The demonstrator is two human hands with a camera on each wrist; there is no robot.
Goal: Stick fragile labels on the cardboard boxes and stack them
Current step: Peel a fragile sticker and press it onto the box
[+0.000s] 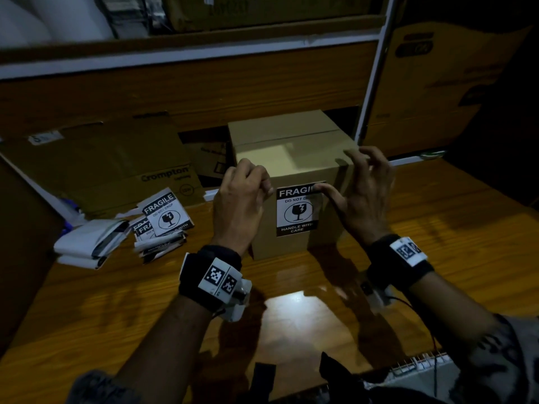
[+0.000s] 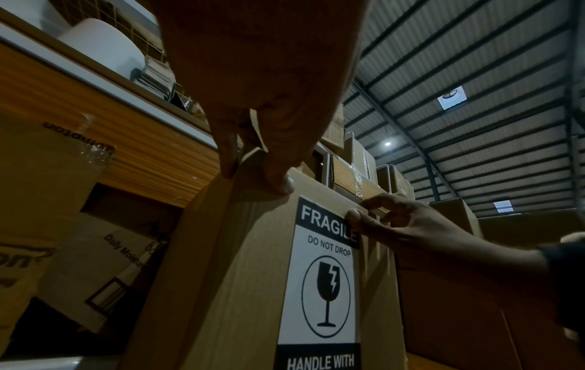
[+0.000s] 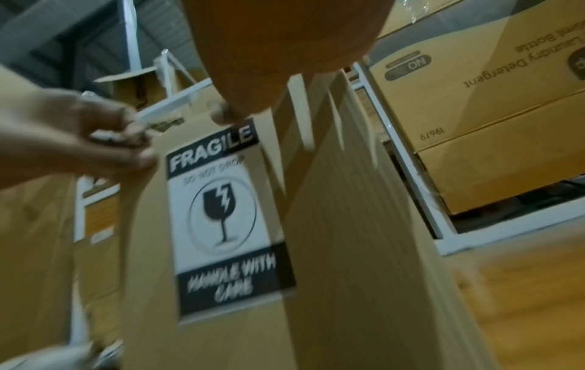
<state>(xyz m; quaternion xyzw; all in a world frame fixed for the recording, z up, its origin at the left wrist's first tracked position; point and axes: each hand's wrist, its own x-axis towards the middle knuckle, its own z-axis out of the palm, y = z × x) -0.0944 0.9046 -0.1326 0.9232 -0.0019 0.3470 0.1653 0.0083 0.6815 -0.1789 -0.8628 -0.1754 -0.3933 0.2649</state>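
Note:
A taped cardboard box (image 1: 291,153) stands on the wooden table (image 1: 423,272) against the shelf. A black-and-white fragile label (image 1: 295,211) is stuck upright on its front face (image 2: 319,288) (image 3: 221,212). My left hand (image 1: 250,193) is at the box's upper left front corner; in the left wrist view its thumb (image 2: 281,184) lies on the front face and a finger on the side face, pinching that corner. My right hand (image 1: 354,188) has its thumb (image 2: 356,216) pressed on the label's upper right corner, the other fingers spread loosely over the box's top edge.
A heap of loose fragile labels (image 1: 166,217) and crumpled white papers (image 1: 90,246) lie on the table to the left. Flattened cartons (image 1: 116,158) lean behind them. A white shelf post (image 1: 370,91) and a large carton (image 1: 437,83) stand to the right.

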